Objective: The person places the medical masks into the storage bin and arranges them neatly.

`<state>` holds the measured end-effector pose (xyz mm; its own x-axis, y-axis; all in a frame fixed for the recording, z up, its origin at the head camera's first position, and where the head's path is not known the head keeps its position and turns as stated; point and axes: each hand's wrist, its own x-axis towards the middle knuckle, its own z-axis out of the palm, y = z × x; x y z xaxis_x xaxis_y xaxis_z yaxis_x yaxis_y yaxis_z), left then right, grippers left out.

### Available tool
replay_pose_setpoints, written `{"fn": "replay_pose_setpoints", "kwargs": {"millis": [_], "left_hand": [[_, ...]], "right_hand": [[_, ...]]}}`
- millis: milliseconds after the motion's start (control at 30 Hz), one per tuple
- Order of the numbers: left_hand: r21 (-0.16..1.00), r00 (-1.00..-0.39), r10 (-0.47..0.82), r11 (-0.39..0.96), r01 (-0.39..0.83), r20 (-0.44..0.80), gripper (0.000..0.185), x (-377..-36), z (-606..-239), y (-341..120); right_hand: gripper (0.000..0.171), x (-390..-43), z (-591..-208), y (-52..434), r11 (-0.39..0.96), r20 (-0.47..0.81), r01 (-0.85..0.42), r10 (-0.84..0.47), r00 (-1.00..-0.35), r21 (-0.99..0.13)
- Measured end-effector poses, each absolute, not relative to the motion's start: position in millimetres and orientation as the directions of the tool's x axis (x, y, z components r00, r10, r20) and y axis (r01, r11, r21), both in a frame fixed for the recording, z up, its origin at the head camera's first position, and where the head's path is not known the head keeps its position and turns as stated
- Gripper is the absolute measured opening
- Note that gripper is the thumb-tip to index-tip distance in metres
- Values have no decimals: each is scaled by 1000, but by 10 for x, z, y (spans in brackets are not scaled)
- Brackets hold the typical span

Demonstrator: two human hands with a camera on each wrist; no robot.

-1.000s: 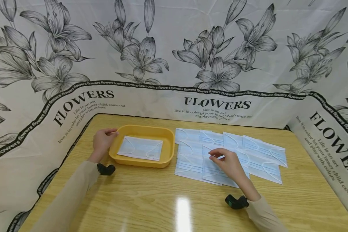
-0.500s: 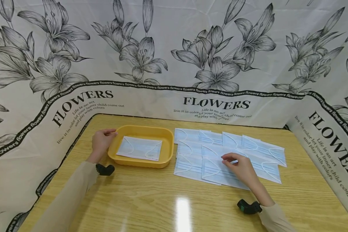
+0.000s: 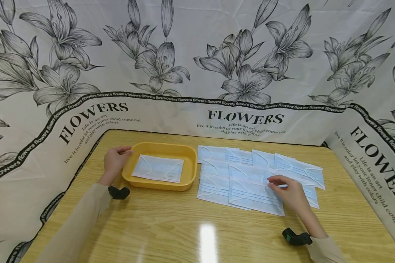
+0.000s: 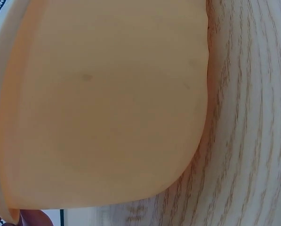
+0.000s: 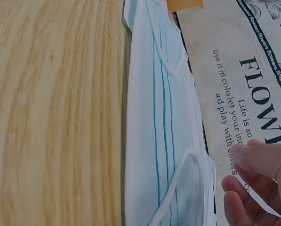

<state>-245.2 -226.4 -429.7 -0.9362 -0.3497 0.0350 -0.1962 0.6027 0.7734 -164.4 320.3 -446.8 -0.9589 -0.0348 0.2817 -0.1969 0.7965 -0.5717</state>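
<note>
Head view: my left fingers pinch the yellow tray by its rim, a face mask inside; my right fingers, loosely bent and empty, are above the pleated masks on the bench; because these overlap, one pinch could drag two together

Hd view bright, wht glare patch on table; L wrist pic dimmer, bit soft.

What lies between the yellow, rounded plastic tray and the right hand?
Overlapping blue pleated face masks lie between the tray and the right hand; the head view shows them.
</note>
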Motion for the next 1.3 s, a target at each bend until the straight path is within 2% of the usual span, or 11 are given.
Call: {"fn": "replay_pose_setpoints", "kwargs": {"millis": [633, 1300], "left_hand": [[780, -934, -355, 593, -201, 30, 33, -2471, -4337, -2279], [792, -940, -341, 580, -188, 27, 33, -2456, -4302, -2283]], "right_hand": [[22, -1605, -4574, 3679, 806, 308, -157, 33, -951, -571], [34, -1619, -4571, 4086, 839, 235, 5, 158, -959, -545]]}}
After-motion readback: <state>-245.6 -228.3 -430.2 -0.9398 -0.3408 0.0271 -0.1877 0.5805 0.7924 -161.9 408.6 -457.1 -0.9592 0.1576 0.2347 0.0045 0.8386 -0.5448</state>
